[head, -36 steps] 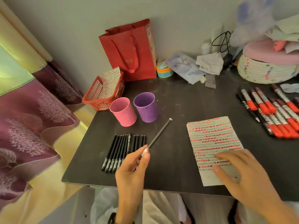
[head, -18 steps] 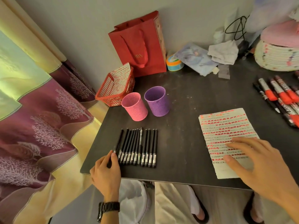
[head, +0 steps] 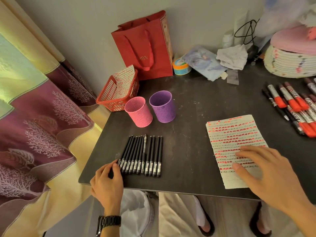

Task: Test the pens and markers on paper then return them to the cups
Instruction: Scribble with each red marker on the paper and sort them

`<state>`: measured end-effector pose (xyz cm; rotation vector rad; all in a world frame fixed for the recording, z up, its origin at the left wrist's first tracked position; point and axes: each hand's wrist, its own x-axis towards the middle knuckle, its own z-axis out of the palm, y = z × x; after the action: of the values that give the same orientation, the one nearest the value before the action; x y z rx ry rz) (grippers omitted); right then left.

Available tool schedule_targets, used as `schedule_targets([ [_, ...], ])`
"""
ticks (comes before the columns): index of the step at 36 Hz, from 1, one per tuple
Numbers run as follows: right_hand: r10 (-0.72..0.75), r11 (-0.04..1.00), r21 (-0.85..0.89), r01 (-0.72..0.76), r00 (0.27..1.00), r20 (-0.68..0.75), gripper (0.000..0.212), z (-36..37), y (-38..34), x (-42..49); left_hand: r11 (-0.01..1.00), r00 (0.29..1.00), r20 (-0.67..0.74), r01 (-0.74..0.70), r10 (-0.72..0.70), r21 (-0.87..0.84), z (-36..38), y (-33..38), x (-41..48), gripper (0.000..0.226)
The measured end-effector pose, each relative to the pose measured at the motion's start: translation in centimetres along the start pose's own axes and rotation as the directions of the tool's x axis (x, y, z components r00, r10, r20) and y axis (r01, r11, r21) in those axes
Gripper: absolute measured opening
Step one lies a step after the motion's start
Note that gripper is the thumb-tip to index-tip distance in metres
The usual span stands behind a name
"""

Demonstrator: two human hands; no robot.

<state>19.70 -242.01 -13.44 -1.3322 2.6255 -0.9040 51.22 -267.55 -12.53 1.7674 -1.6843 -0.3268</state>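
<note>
Head view: a row of black pens (head: 142, 154) lies side by side at the near left of the dark table (head: 188, 103), their labelled ends close to its front edge. The left hand (head: 108, 180) sits at the left end of that row, fingers curled, with fingertips (head: 118, 165) touching the near end of the outermost pen. Whether they pinch it or only nudge it I cannot tell. The right hand (head: 266, 173) lies flat and spread on the lower part of the paper (head: 230, 134), holding it down. The paper is covered in red and dark strokes, with only a blank strip left near its bottom. The pink cup (head: 138, 112) and purple cup (head: 162, 106) stand upright just beyond the pens, touching or nearly so, and I see nothing in them. Red-capped markers (head: 294, 106) lie in a heap at the far right, well apart from the cups.

I judge the main risk to be the table edge: a careless sweep of the left hand could roll pens off the front. The mesh cups look light, so a pen dropped in at a slant could tip one.
</note>
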Motion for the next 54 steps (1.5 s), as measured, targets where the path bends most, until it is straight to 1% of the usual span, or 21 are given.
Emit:
schedule_targets([
  [2,0.001,1.000,-0.003,-0.001,1.000,-0.001,0.046,0.2,-0.1,-0.1,0.999,1.000,0.019,0.013,-0.013,0.036,-0.3,0.3,0.0,0.023],
  [5,0.013,0.999,-0.039,-0.013,1.000,0.002,0.050,0.4,-0.1,-0.2,0.997,0.997,0.051,0.048,-0.051,0.060,-0.6,1.7,-0.5,0.024],
  [7,0.034,0.998,-0.055,-0.032,0.999,0.025,0.052,0.3,-0.2,-0.2,0.997,0.998,0.050,0.043,-0.046,0.067,-0.5,3.4,-1.0,0.027],
  [10,0.068,0.996,-0.069,-0.062,0.994,0.087,0.062,0.1,-0.5,-0.1,0.998,0.996,0.070,-0.065,0.063,0.022,0.2,6.8,-2.3,0.029],
  [12,0.086,0.994,-0.070,-0.079,0.990,0.114,0.064,0.0,-0.6,-0.1,0.972,0.969,0.087,-0.228,0.232,-0.055,1.0,9.0,-3.8,0.027],
  [14,0.093,0.994,-0.068,-0.085,0.989,0.119,0.057,0.1,-0.6,0.0,0.901,0.903,0.104,-0.395,0.417,-0.180,2.2,11.2,-5.5,0.025],
  [15,0.095,0.994,-0.071,-0.086,0.988,0.122,0.054,0.1,-0.6,0.1,0.860,0.862,0.131,-0.451,0.489,-0.240,2.9,12.2,-6.5,0.025],
  [17,0.088,0.995,-0.064,-0.081,0.990,0.109,0.055,0.1,-0.7,0.2,0.803,0.770,0.249,-0.516,0.587,-0.297,4.4,14.2,-8.2,0.026],
  [19,0.071,0.996,-0.061,-0.066,0.995,0.072,0.053,0.2,-0.6,0.1,0.764,0.667,0.373,-0.570,0.645,-0.303,6.0,15.6,-9.6,0.034],
  [22,0.062,0.996,-0.067,-0.059,0.997,0.041,0.051,0.3,-0.4,0.0,0.678,0.518,0.466,-0.672,0.717,-0.298,8.4,16.9,-10.8,0.039],
  [23,0.064,0.996,-0.063,-0.062,0.997,0.032,0.051,0.4,-0.4,0.0,0.657,0.481,0.490,-0.696,0.727,-0.290,9.0,17.1,-11.0,0.041],
  [25,0.064,0.997,-0.043,-0.064,0.998,0.009,0.049,0.4,-0.3,0.1,0.637,0.440,0.539,-0.729,0.718,-0.253,10.1,17.2,-11.2,0.044],
  [28,0.086,0.996,0.018,-0.085,0.996,-0.030,0.036,0.2,-0.4,0.0,0.623,0.425,0.565,-0.752,0.707,-0.215,10.8,16.9,-11.4,0.049],
  [32,0.178,0.968,0.199,-0.151,0.977,-0.121,0.018,-0.2,-0.3,-0.1,0.626,0.415,0.588,-0.751,0.695,-0.209,11.0,16.7,-11.2,0.054],
  [34,0.225,0.944,0.283,-0.168,0.958,-0.179,0.016,-1.0,0.0,0.2,0.634,0.413,0.590,-0.740,0.693,-0.227,11.0,16.7,-11.1,0.055],
  [36,0.247,0.937,0.300,-0.178,0.946,-0.211,0.018,-2.2,0.6,1.1,0.641,0.419,0.589,-0.731,0.691,-0.233,11.0,16.7,-11.0,0.054],
  [39,0.287,0.949,0.195,-0.249,0.937,-0.200,0.022,-4.3,2.3,3.5,0.649,0.427,0.591,-0.726,0.684,-0.228,11.2,16.6,-11.0,0.053],
  [43,0.351,0.928,-0.081,-0.364,0.926,-0.142,0.037,-6.5,4.4,7.5,0.662,0.435,0.587,-0.708,0.683,-0.245,11.4,16.6,-11.0,0.051],
  [46,0.356,0.889,-0.270,-0.370,0.929,-0.102,0.041,-7.1,5.0,9.9,0.671,0.446,0.581,-0.698,0.681,-0.250,11.6,16.5,-11.1,0.050],
  [49,0.347,0.815,-0.467,-0.343,0.934,-0.081,0.038,-7.1,5.1,11.6,0.676,0.455,0.576,-0.694,0.679,-0.248,11.7,16.5,-11.1,0.050],
  [54,0.345,0.699,-0.634,-0.330,0.933,-0.106,0.042,-6.5,4.3,13.2,0.674,0.454,0.572,-0.693,0.683,-0.256,11.6,16.5,-11.0,0.050],
])
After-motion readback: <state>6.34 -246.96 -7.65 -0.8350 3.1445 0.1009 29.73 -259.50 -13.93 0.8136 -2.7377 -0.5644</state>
